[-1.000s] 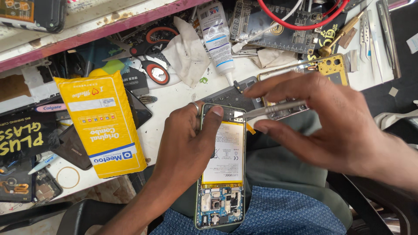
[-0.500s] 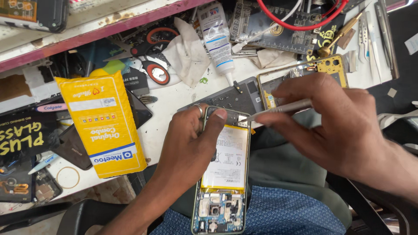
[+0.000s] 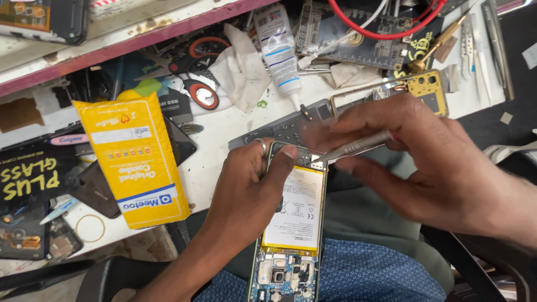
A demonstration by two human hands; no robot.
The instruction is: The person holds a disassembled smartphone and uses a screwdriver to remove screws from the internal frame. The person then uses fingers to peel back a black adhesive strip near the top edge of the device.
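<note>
**Two hands on one opened phone**

Left grip (image 3: pixel 246 190) is wrapped around the upper end of the one opened phone (image 3: pixel 291 223), thumb laid across its top rim, a ring on one finger. Right grip (image 3: pixel 442 168) is pinched narrow on a single slim metal tool (image 3: pixel 358 147), whose tip touches the phone's top edge just beside the left thumb. The phone is held above the person's lap, off the near edge of the counter (image 3: pixel 224 134), back cover off: one yellow-bordered battery (image 3: pixel 295 210) fills its middle, and a circuit board with camera modules (image 3: pixel 285 277) sits at the lower end.

On the counter, counted: one yellow padded packet (image 3: pixel 134 159) near the left end, one pair of scissors with red-lined handles (image 3: pixel 196 72), one crumpled white tissue (image 3: pixel 240 67), one white squeeze bottle (image 3: pixel 278 50) lying nozzle toward the near edge, one grey phone frame (image 3: pixel 291 126) at the near edge just behind the hands, one gold phone frame (image 3: pixel 428 92) to its right, and one red cable (image 3: pixel 386 25) looping over a dark circuit board (image 3: pixel 358 42) at the far edge. Several tweezers (image 3: pixel 492 45) lie at the far right corner; their exact number cannot be told.
</note>
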